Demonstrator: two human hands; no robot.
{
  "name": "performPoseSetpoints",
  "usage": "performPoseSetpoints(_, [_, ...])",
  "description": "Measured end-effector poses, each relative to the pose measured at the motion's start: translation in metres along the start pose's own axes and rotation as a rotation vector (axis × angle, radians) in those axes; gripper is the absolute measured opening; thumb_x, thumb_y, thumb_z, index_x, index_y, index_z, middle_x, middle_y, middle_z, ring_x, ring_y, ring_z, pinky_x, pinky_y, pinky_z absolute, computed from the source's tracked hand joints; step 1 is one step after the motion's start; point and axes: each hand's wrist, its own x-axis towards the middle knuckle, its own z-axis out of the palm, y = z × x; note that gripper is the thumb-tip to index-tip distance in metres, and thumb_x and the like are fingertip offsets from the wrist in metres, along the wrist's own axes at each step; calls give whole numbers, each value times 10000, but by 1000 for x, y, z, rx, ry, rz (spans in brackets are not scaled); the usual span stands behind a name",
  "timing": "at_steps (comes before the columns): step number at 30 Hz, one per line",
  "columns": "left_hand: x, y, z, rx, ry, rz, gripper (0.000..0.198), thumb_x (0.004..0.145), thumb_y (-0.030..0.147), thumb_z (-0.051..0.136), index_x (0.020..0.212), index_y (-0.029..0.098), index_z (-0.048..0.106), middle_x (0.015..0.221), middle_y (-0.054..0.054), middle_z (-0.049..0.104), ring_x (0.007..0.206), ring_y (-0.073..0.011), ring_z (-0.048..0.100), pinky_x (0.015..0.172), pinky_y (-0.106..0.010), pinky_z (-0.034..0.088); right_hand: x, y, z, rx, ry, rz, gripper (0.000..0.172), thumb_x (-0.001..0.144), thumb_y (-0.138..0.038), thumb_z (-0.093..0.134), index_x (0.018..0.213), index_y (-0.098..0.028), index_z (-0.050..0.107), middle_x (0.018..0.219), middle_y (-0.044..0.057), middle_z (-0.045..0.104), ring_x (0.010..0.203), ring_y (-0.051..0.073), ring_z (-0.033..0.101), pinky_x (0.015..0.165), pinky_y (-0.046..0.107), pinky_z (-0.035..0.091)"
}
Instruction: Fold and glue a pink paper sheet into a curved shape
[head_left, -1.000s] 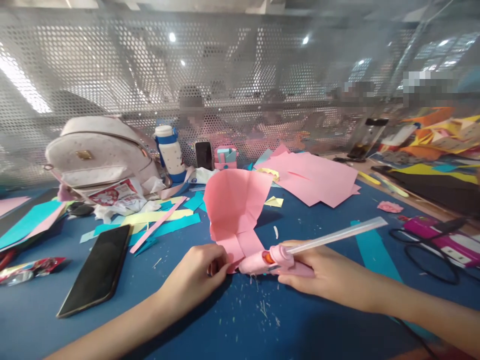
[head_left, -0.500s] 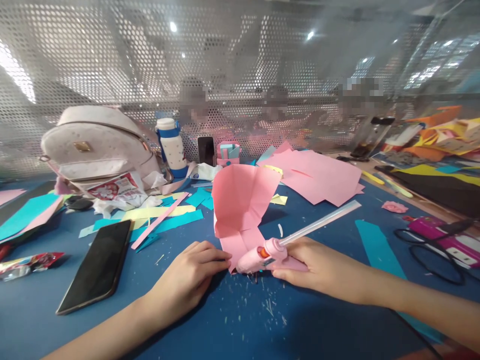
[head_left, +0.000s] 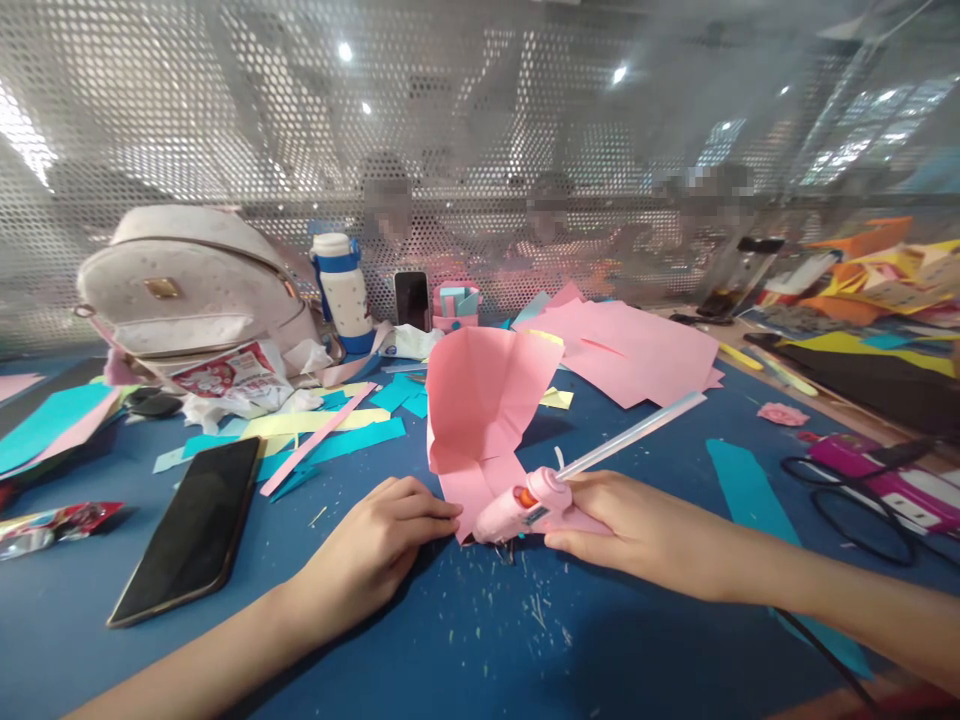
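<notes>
A folded pink paper piece (head_left: 484, 400) stands on the blue table in front of me, its upper panel upright and curved. My left hand (head_left: 386, 535) pinches the lower left corner of this paper between thumb and fingers. In my right hand (head_left: 622, 525) is a pink glue gun (head_left: 517, 508), held by its handle. A long clear glue stick (head_left: 634, 435) juts out of its back, up and to the right. The nozzle points left at the paper's lower edge, close to my left fingertips; the tip itself is hard to make out.
A black phone (head_left: 187, 530) lies at left, with paper strips (head_left: 322, 435) behind it. Farther back are a white backpack (head_left: 187, 280), a bottle (head_left: 345, 295) and pink sheets (head_left: 637, 350). At right are a blue strip (head_left: 750, 490) and a magenta power strip (head_left: 885, 485) with black cable.
The glue gun and my right hand have shifted slightly to the left, and the glue stick's end sits a little lower left. My left hand keeps its hold on the paper.
</notes>
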Motion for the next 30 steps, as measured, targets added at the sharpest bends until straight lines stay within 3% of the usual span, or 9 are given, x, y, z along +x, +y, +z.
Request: performPoseSetpoints(30, [-1, -5, 4, -37, 6, 40, 478, 872, -62, 373, 1192, 190, 624, 1226, -63, 675, 1030, -225, 561, 848, -409, 472, -10, 3, -9, 47, -13, -49, 386, 942, -366, 465, 1278, -284, 636, 1190, 28, 686, 1106, 253, 626, 968, 359, 486])
